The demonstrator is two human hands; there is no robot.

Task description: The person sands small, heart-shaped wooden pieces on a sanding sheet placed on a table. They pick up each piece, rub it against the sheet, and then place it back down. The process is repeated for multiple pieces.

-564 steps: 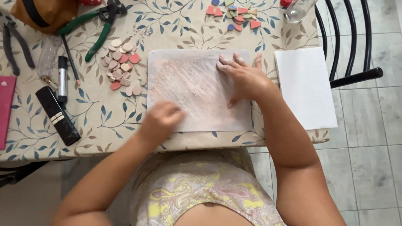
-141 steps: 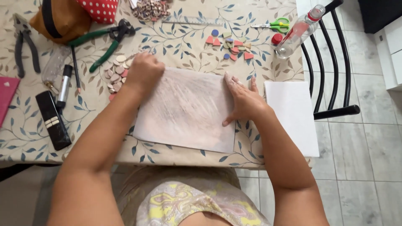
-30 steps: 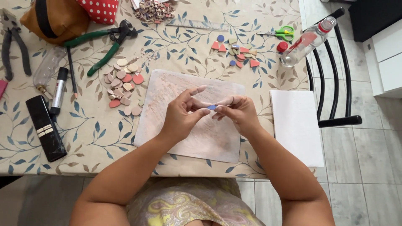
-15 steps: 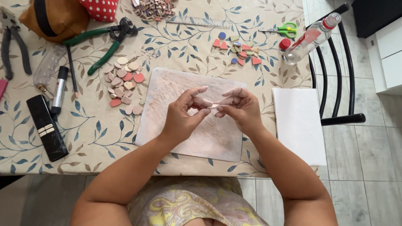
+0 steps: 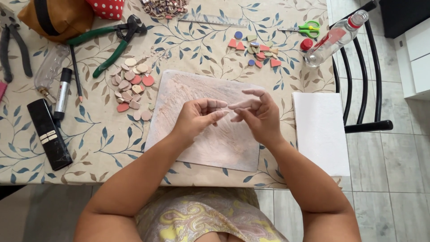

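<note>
Above the board (image 5: 210, 148), the left hand (image 5: 197, 117) and right hand (image 5: 257, 114) meet fingertip to fingertip, pinching something too small to tell. Best kept low over it, so nothing drops among the tile bits (image 5: 132, 87).

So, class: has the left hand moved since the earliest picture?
Yes. The left hand has come up off the board's near edge and now hovers over its middle, fingertips meeting the right hand.

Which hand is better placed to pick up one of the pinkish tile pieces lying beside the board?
Probably the left hand: the pinkish tile pieces lie off the board's left edge, on its side. The right hand would have to cross over.
</note>
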